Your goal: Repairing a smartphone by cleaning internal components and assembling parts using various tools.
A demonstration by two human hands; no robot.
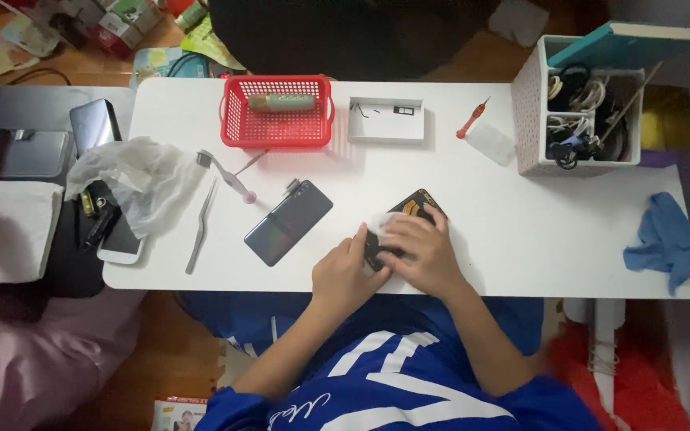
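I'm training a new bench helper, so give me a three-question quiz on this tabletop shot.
1. True or false: the red plastic basket sits at the table's far edge.
2. Which lies nearest the left hand: A) dark blue smartphone, B) crumpled blue cloth, C) red-handled screwdriver?
3. Fill in: the right hand presses a white ____ onto the small black and orange device.

Key: 1 true; 2 A; 3 wipe, as far as the view shows.

Home phone-repair desk: tweezers [200, 227], screwdriver [473, 117], opened phones [287, 222].
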